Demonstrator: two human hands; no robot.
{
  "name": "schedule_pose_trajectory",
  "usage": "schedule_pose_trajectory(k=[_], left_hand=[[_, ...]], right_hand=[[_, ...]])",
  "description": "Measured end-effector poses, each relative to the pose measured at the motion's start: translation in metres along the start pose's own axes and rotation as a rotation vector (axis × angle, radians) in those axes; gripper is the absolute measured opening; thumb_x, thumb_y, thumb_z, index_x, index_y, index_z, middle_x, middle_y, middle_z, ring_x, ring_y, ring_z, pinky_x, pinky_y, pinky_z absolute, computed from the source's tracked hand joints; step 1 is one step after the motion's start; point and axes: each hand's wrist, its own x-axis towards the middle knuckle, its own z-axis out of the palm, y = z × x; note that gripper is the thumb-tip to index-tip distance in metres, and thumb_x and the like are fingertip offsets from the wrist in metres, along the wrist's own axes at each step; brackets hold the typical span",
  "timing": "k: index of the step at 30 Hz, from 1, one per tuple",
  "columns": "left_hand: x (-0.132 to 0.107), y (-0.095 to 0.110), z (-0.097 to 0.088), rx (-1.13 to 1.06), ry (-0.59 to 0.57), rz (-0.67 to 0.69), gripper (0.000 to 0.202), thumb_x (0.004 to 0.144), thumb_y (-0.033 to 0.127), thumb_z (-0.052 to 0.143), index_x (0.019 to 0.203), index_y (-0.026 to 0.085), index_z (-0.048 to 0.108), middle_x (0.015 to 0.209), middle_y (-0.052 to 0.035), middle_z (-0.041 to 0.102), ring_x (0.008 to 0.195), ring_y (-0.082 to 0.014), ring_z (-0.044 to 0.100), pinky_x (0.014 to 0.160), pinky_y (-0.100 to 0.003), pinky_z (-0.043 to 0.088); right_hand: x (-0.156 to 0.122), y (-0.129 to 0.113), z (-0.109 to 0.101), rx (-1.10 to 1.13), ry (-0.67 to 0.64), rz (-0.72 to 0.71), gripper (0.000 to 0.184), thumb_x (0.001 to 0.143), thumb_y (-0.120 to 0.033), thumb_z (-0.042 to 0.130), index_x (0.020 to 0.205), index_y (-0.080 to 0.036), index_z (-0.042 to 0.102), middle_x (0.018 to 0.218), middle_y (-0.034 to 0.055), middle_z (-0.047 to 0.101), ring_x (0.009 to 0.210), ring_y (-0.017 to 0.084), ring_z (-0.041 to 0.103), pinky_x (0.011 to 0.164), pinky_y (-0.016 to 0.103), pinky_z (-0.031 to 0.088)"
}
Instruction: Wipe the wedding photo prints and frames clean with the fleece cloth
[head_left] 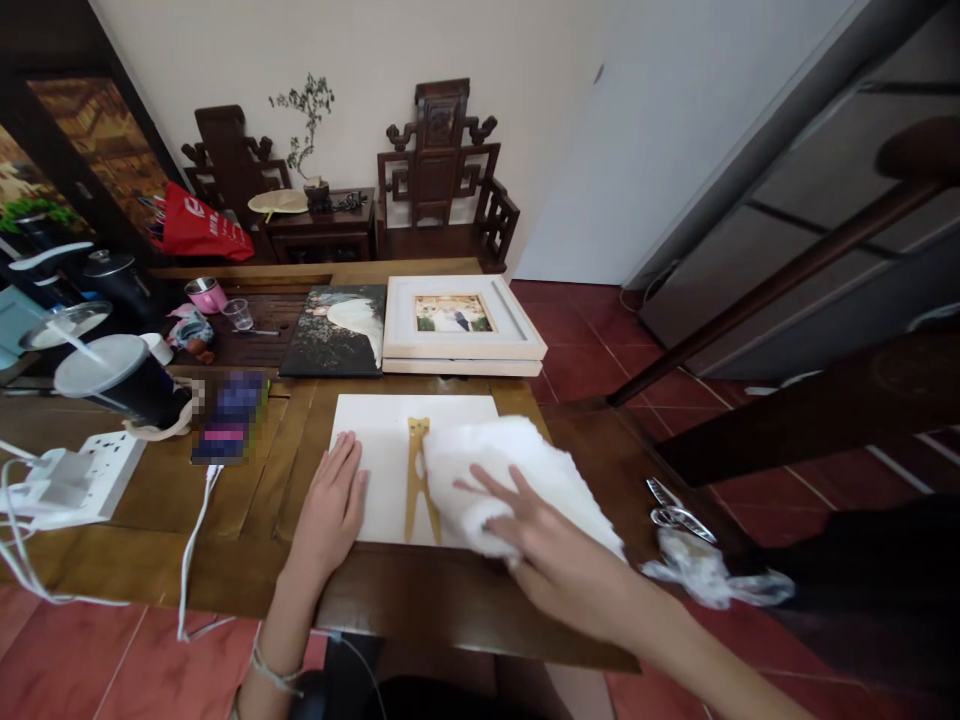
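My left hand (335,503) lies flat, fingers stretched out, on the left edge of a white board (379,425) at the table's front. Bunched under the fingers of my right hand (534,520) is a fluffy white cloth (495,440), which spreads over the board's right side and past its edge. Between my hands a flat gold-coloured piece with two long legs (414,465) lies on the board, close to the cloth. The cloth hides the board's right part.
Behind the board lie a dark picture panel (300,335) and stacked pale frames (517,335). A phone (229,415), a lidded cup (116,375) and a power strip (116,475) stand left. Scissors (679,515) and a clear plastic bag (694,570) lie right.
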Motion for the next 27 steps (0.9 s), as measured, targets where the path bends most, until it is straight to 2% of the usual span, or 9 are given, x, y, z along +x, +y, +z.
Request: schedule_pose_trajectory(k=[4,7,12,15,17,19,21,25,27], left_hand=[[0.001,0.000,0.000,0.007,-0.009,-0.005,0.044,0.097,0.028,0.036,0.139,0.017,0.043,0.148,-0.0121,0.039,0.140,-0.0226,0.030,0.116,-0.048,0.025],[0.001,0.000,-0.001,0.017,-0.022,-0.009,0.044,0.097,0.028,0.035,0.139,0.016,0.042,0.148,-0.0130,0.039,0.140,-0.0227,0.030,0.116,-0.048,0.025],[0.000,0.001,-0.001,0.010,-0.025,-0.011,0.044,0.098,0.029,0.034,0.139,0.016,0.042,0.148,-0.0127,0.039,0.140,-0.0223,0.030,0.116,-0.048,0.024],[0.000,0.000,-0.001,-0.002,-0.016,-0.011,0.044,0.098,0.029,0.034,0.140,0.017,0.042,0.148,-0.0118,0.039,0.140,-0.0223,0.030,0.116,-0.048,0.024],[0.000,-0.001,-0.001,-0.002,-0.014,-0.011,0.044,0.098,0.029,0.034,0.139,0.018,0.042,0.148,-0.0115,0.040,0.140,-0.0223,0.030,0.116,-0.048,0.025],[0.000,0.000,-0.001,0.009,-0.021,-0.016,0.044,0.098,0.029,0.034,0.139,0.016,0.042,0.148,-0.0119,0.040,0.140,-0.0222,0.030,0.116,-0.048,0.025],[0.000,0.000,-0.001,0.021,-0.031,-0.020,0.045,0.098,0.029,0.033,0.140,0.015,0.042,0.148,-0.0125,0.039,0.141,-0.0219,0.029,0.116,-0.047,0.025],[0.000,0.001,-0.001,0.030,-0.032,-0.028,0.045,0.098,0.029,0.034,0.139,0.015,0.042,0.149,-0.0124,0.039,0.141,-0.0221,0.029,0.116,-0.047,0.025],[0.000,0.001,-0.001,0.030,-0.033,-0.030,0.045,0.097,0.029,0.034,0.140,0.016,0.042,0.148,-0.0122,0.039,0.141,-0.0225,0.030,0.116,-0.048,0.025]], right_hand=[[-0.036,-0.031,-0.016,0.069,-0.218,-0.016,0.042,0.063,0.002,0.042,0.091,-0.019,0.067,0.143,0.0078,0.046,0.140,0.025,0.025,0.116,0.052,0.018],[-0.027,-0.028,-0.027,0.048,-0.251,0.000,0.044,0.066,0.001,0.042,0.098,-0.018,0.065,0.138,0.0102,0.051,0.138,0.025,0.028,0.114,0.052,0.023],[0.034,0.018,-0.025,0.005,-0.027,-0.010,0.038,0.070,0.001,0.038,0.094,-0.014,0.062,0.122,0.0146,0.063,0.138,0.026,0.028,0.114,0.055,0.016],[0.059,0.040,-0.014,-0.024,0.121,-0.032,0.037,0.067,0.002,0.036,0.089,-0.013,0.061,0.128,0.0160,0.059,0.139,0.026,0.025,0.115,0.056,0.012],[0.060,0.042,-0.007,-0.052,0.164,-0.036,0.033,0.067,0.001,0.038,0.087,-0.013,0.061,0.137,0.0177,0.051,0.140,0.028,0.022,0.114,0.059,0.009],[0.047,0.034,-0.004,-0.072,0.144,-0.022,0.033,0.067,0.000,0.040,0.089,-0.012,0.062,0.141,0.0196,0.045,0.141,0.031,0.019,0.113,0.061,0.009],[0.024,0.017,-0.006,-0.053,0.063,-0.011,0.037,0.066,0.000,0.041,0.094,-0.012,0.063,0.143,0.0182,0.042,0.140,0.031,0.021,0.113,0.061,0.012],[-0.029,-0.020,-0.023,0.087,-0.170,-0.047,0.044,0.061,0.001,0.041,0.093,-0.018,0.066,0.142,0.0090,0.045,0.137,0.029,0.030,0.113,0.053,0.024],[-0.044,-0.027,-0.033,0.143,-0.254,-0.054,0.045,0.060,0.001,0.042,0.091,-0.020,0.067,0.141,0.0052,0.047,0.136,0.027,0.032,0.113,0.049,0.028]])
